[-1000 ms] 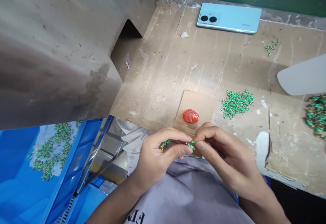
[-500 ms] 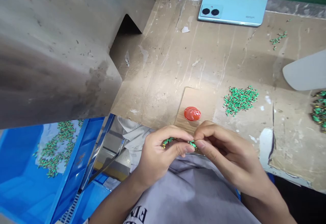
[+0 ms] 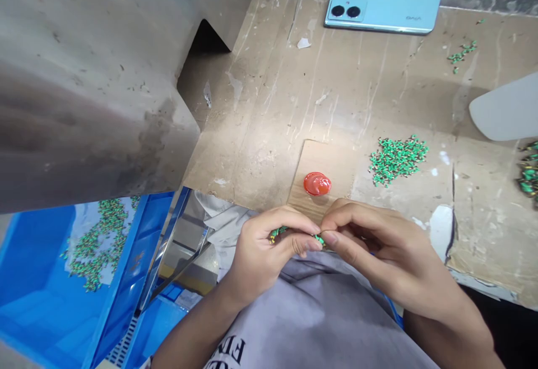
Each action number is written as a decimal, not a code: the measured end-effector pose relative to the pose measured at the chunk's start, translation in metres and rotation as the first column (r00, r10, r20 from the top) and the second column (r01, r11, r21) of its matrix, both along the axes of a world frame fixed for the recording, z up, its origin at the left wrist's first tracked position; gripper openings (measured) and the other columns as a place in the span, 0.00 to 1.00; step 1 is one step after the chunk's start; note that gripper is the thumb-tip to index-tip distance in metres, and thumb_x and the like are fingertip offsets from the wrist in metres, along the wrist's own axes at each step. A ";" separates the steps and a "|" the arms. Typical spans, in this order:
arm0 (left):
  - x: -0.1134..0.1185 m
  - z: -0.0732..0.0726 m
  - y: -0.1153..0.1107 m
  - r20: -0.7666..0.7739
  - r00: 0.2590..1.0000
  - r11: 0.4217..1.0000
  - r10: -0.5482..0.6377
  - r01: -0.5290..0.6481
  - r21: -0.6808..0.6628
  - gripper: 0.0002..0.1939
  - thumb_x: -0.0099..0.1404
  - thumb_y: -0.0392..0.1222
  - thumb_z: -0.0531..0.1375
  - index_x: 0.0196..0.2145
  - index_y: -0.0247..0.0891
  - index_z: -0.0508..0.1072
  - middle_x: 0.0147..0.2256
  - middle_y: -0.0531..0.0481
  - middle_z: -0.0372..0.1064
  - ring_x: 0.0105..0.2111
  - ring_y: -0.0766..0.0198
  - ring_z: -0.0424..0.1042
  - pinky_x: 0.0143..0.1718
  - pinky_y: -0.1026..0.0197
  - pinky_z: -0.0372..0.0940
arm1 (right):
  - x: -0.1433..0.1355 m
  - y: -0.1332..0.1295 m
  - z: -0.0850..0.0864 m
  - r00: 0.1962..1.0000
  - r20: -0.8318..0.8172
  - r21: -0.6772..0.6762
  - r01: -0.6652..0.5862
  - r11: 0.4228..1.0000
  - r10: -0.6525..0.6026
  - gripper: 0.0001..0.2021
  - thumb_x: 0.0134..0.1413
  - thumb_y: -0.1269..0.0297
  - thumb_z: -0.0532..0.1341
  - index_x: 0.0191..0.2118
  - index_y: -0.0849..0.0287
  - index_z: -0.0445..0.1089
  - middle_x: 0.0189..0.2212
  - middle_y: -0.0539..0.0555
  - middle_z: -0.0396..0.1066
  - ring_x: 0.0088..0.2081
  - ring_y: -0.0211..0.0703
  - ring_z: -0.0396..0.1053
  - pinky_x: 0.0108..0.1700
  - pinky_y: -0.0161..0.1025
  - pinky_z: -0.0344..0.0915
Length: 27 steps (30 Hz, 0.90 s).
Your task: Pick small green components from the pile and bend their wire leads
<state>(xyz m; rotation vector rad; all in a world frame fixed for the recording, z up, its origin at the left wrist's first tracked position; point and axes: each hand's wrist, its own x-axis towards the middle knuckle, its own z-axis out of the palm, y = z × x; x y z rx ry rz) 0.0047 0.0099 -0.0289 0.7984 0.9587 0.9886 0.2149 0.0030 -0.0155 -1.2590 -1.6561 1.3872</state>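
Note:
My left hand (image 3: 269, 246) is closed, pinching small green parts (image 3: 320, 239) between thumb and forefinger. More green pieces with yellow tips (image 3: 275, 234) show in its palm. My right hand (image 3: 374, 246) meets it fingertip to fingertip, thumb and forefinger pressed together at the same green part; the exact grip is partly hidden. Just beyond the fingers, a glossy red blob of paste (image 3: 317, 183) sits on a small tan board (image 3: 327, 153). To its right lies a heap of tiny green pieces with brownish ends (image 3: 397, 159).
A light-blue phone (image 3: 383, 8) lies at the back of the worktable (image 3: 269, 150). A few green bits (image 3: 462, 52) and a pale rounded object (image 3: 506, 108) are at right, near darker green parts (image 3: 528, 173). A metal housing (image 3: 96, 78) rises at left above a blue bin (image 3: 37, 285).
The view has shifted slightly, so the table items appear a little higher. Both hands keep nearly the same pose, fingertips together on the green parts.

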 end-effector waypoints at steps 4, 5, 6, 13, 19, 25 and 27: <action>-0.001 -0.003 0.000 0.014 0.999 0.997 -0.031 0.032 -0.075 0.11 0.58 0.39 0.85 0.31 0.39 0.88 0.29 0.51 0.82 0.22 0.69 0.75 0.25 0.68 0.73 | 0.002 0.002 0.003 0.999 0.007 0.027 -0.032 0.999 0.032 0.08 0.78 0.64 0.65 0.41 0.53 0.79 0.29 0.48 0.75 0.27 0.36 0.68 0.27 0.35 0.61; -0.002 -0.004 -0.001 0.019 0.999 0.994 -0.041 0.043 -0.098 0.12 0.58 0.41 0.85 0.31 0.38 0.87 0.28 0.51 0.81 0.22 0.68 0.75 0.25 0.67 0.72 | 0.002 0.003 0.004 0.999 0.009 0.045 -0.031 0.999 0.031 0.08 0.78 0.65 0.66 0.41 0.53 0.79 0.29 0.48 0.75 0.27 0.36 0.67 0.27 0.35 0.61; -0.002 -0.006 -0.002 0.024 0.998 0.991 -0.050 0.053 -0.120 0.13 0.58 0.43 0.85 0.31 0.38 0.86 0.27 0.51 0.81 0.21 0.68 0.75 0.24 0.67 0.72 | 0.002 0.003 0.005 1.000 0.008 0.064 -0.028 0.998 0.027 0.07 0.77 0.66 0.66 0.41 0.53 0.79 0.29 0.48 0.75 0.26 0.36 0.67 0.27 0.35 0.61; -0.004 -0.013 -0.005 0.137 0.989 0.979 -0.060 0.085 -0.186 0.14 0.59 0.42 0.85 0.34 0.38 0.86 0.27 0.53 0.80 0.22 0.68 0.76 0.24 0.68 0.69 | -0.003 0.002 0.007 0.999 -0.048 0.045 0.004 0.999 -0.002 0.06 0.74 0.70 0.67 0.41 0.53 0.79 0.30 0.48 0.76 0.26 0.34 0.68 0.26 0.31 0.63; -0.004 -0.011 -0.003 0.157 0.986 0.984 -0.058 0.083 -0.160 0.14 0.57 0.40 0.85 0.33 0.38 0.86 0.29 0.53 0.81 0.23 0.69 0.77 0.23 0.69 0.70 | -0.003 0.008 0.005 0.993 -0.120 -0.053 -0.005 0.999 -0.001 0.07 0.71 0.71 0.68 0.38 0.55 0.80 0.28 0.46 0.73 0.23 0.31 0.62 0.23 0.30 0.57; -0.006 -0.008 -0.003 0.093 0.990 0.973 -0.102 0.119 -0.196 0.16 0.56 0.45 0.86 0.33 0.38 0.85 0.28 0.52 0.81 0.22 0.67 0.76 0.24 0.67 0.72 | -0.005 0.009 0.001 0.993 -0.115 -0.041 -0.009 0.999 0.004 0.07 0.68 0.71 0.67 0.36 0.56 0.78 0.27 0.47 0.72 0.23 0.31 0.60 0.23 0.31 0.57; -0.007 -0.007 -0.003 0.102 0.989 0.972 -0.110 0.128 -0.195 0.15 0.57 0.44 0.85 0.34 0.39 0.86 0.28 0.52 0.81 0.22 0.67 0.76 0.25 0.67 0.72 | -0.005 0.008 -0.001 0.995 -0.095 0.002 -0.015 1.000 0.015 0.07 0.67 0.73 0.66 0.36 0.55 0.77 0.27 0.46 0.72 0.23 0.31 0.60 0.23 0.31 0.56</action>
